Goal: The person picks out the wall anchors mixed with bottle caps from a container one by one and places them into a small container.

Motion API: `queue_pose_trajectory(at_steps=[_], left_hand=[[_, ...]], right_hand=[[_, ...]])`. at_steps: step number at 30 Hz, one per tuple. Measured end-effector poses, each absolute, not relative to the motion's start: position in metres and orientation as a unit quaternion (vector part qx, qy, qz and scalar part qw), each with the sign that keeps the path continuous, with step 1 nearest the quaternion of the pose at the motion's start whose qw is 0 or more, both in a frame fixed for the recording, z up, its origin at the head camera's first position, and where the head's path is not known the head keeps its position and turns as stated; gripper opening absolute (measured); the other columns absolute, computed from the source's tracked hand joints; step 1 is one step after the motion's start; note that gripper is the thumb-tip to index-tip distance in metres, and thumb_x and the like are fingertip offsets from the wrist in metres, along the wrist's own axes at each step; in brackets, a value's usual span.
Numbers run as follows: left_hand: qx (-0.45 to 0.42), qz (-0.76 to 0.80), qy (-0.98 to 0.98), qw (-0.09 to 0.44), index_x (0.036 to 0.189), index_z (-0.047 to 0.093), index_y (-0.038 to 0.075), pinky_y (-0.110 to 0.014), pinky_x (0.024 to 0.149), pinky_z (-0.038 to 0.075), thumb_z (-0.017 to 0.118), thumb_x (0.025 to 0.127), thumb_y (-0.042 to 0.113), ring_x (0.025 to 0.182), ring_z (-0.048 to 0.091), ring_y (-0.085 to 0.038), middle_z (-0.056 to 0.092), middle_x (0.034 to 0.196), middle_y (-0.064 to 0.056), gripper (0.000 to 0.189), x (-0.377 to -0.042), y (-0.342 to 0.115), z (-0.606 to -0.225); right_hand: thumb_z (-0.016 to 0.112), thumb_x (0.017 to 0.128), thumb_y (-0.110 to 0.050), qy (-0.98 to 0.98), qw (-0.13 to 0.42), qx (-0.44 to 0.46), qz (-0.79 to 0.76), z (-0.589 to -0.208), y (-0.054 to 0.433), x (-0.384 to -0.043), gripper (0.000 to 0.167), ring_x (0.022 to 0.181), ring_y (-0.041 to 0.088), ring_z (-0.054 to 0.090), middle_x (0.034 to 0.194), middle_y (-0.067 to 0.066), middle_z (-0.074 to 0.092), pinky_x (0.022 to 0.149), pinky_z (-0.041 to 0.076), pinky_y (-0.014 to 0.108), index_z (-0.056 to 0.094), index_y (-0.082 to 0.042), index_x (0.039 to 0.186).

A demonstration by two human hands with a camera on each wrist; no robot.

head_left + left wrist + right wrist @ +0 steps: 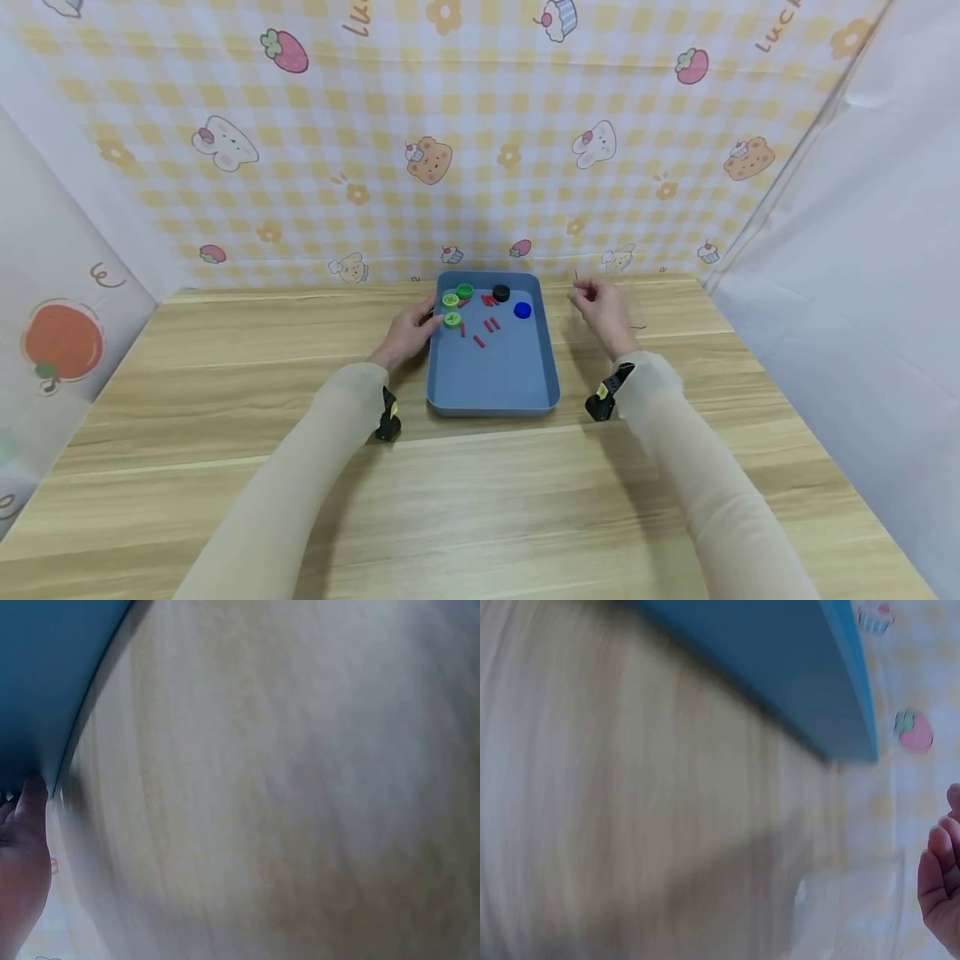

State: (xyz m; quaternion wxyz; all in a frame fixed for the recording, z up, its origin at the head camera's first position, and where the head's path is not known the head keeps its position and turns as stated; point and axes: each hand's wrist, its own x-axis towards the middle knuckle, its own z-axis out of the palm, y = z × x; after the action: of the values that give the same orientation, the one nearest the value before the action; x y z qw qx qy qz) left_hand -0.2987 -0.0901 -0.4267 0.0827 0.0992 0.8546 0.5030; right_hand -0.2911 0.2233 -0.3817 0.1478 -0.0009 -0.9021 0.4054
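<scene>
Caps (pixel 452 320) and red sticks (pixel 479 341) are spread in a tray (pixel 495 375) on the desk (pixel 480 500), and its left edge is touched by the left hand (pixel 408 335), though a grip cannot be told. The right hand (pixel 605 314) is curled by a clear box (pixel 847 919) at the tray's right, but whether anything is held cannot be told. Small things seem to be moved between box and tray, so a careful pinch may be needed next.
</scene>
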Motion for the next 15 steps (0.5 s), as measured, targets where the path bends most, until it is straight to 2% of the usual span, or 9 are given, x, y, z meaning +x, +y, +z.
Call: queue_pose_trajectory(at_steps=[3,15], left_hand=[[0.094,0.505,0.854,0.083,0.148,0.026,0.006,-0.038,0.115,0.026,0.045,0.100,0.019,0.142,0.024,-0.026,0.025,0.154,-0.009,0.053,-0.298,-0.090,-0.426],[0.095,0.516,0.847,0.083,0.148,0.026,0.008,-0.038,0.115,0.025,0.045,0.100,0.020,0.142,0.023,-0.024,0.025,0.154,-0.007,0.052,-0.299,-0.091,-0.428]], right_hand=[[0.063,0.087,-0.007,-0.894,0.131,0.014,0.429,-0.379,0.208,-0.295,0.021,0.079,0.016,0.053,0.091,0.015,0.063,0.063,0.041,0.013,0.066,0.005,0.104],[0.063,0.089,-0.008,-0.900,0.037,0.060,0.430,-0.387,0.161,-0.300,0.024,0.077,0.018,0.053,0.089,0.013,0.062,0.065,0.044,0.021,0.064,0.005,0.109]])
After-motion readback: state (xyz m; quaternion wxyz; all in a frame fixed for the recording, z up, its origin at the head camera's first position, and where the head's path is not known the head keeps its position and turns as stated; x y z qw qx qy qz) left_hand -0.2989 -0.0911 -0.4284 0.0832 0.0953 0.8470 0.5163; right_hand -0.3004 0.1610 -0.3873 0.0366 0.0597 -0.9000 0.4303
